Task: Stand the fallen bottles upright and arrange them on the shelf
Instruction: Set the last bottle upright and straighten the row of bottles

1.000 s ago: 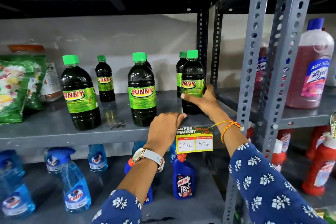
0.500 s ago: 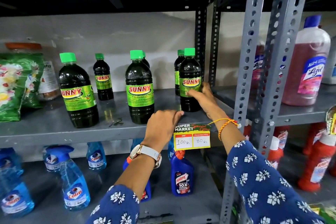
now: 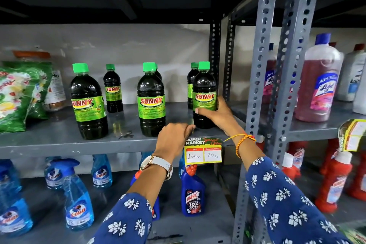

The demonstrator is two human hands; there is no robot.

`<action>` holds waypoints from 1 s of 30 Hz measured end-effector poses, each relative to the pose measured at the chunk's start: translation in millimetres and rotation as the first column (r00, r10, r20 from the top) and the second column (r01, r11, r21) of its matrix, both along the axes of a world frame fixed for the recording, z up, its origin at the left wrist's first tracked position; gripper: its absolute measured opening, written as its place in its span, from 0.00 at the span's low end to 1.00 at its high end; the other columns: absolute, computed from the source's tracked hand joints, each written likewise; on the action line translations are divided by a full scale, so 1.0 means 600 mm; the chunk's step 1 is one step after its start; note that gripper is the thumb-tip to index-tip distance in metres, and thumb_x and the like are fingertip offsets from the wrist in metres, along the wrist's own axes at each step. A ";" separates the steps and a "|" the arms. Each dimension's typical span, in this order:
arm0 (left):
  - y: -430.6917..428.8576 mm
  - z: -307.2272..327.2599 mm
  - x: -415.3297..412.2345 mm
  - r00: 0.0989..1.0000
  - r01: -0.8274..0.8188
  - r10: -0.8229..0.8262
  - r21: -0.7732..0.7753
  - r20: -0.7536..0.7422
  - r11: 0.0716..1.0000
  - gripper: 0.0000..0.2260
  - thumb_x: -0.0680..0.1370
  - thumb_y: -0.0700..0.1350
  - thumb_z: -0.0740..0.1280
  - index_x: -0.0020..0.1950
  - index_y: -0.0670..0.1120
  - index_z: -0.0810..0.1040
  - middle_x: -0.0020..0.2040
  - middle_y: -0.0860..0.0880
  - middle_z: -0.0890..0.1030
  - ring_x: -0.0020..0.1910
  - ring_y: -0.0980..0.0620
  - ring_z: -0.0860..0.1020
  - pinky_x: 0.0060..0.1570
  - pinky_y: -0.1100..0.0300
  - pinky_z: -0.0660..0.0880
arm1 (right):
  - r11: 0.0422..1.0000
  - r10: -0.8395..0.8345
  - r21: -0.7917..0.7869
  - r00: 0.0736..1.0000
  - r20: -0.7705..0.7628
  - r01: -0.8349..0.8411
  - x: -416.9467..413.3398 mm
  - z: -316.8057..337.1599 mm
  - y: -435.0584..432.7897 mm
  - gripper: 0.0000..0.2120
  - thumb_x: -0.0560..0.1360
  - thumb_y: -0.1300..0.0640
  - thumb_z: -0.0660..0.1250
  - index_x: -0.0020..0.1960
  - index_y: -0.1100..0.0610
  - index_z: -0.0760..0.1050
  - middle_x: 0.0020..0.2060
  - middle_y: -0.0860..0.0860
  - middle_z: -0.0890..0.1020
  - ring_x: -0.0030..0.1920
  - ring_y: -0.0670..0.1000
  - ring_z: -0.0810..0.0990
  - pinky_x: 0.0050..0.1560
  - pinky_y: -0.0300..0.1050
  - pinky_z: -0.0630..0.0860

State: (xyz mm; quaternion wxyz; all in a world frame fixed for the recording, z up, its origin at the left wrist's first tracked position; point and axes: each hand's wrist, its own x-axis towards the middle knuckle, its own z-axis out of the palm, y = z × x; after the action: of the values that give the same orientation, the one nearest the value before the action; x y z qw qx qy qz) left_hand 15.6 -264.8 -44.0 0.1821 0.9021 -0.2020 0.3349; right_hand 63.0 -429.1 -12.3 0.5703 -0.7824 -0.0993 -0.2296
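Several dark Sunny bottles with green caps stand upright on the grey shelf. My right hand grips the front right Sunny bottle low on its body; another bottle stands right behind it. My left hand rests curled on the shelf's front edge, holding nothing. A large bottle stands in the middle, one more peeks out behind it. Another large bottle stands at the left, with a small bottle further back.
A green packet and a jar fill the shelf's left end. A yellow price tag hangs off the front edge. Blue Colin sprays and a Harpic bottle stand below. A steel upright separates the Lizol bottles on the right.
The right hand has turned the front right bottle so its Sunny label faces forward. The left hand stays on the shelf edge. The view has tilted slightly upward.
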 end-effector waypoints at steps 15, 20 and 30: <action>0.003 0.000 -0.001 0.999 -0.044 0.044 -0.003 0.022 0.999 0.20 0.80 0.53 0.55 0.44 0.41 0.80 0.38 0.39 0.82 0.37 0.38 0.79 0.38 0.47 0.77 | 0.997 0.071 -0.008 0.996 0.061 -0.071 -0.038 -0.017 -0.015 0.19 0.61 0.48 0.76 0.46 0.41 0.71 0.42 0.37 0.81 0.42 0.33 0.79 0.41 0.29 0.72; 0.010 -0.002 0.003 1.000 -0.011 0.012 0.022 -0.016 1.000 0.19 0.81 0.52 0.54 0.49 0.41 0.79 0.42 0.40 0.83 0.39 0.41 0.80 0.41 0.48 0.77 | 0.998 0.057 -0.015 0.996 0.064 -0.056 -0.046 -0.017 -0.010 0.22 0.61 0.46 0.76 0.50 0.42 0.69 0.44 0.37 0.80 0.45 0.36 0.78 0.40 0.28 0.70; 0.198 0.023 -0.064 0.848 0.091 0.080 -0.293 0.524 0.952 0.22 0.80 0.53 0.55 0.67 0.40 0.68 0.66 0.43 0.72 0.66 0.49 0.67 0.67 0.66 0.60 | 0.995 -0.086 0.031 0.668 0.739 0.094 -0.108 -0.015 0.130 0.23 0.69 0.46 0.71 0.60 0.49 0.68 0.53 0.40 0.72 0.55 0.49 0.75 0.56 0.43 0.74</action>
State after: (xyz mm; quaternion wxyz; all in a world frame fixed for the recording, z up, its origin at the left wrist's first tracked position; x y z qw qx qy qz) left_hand -22.8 -145.9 -30.2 0.2582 0.7345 -0.1924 0.5973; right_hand -2.0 -350.8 -21.1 0.4655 -0.6292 -0.2838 -0.5539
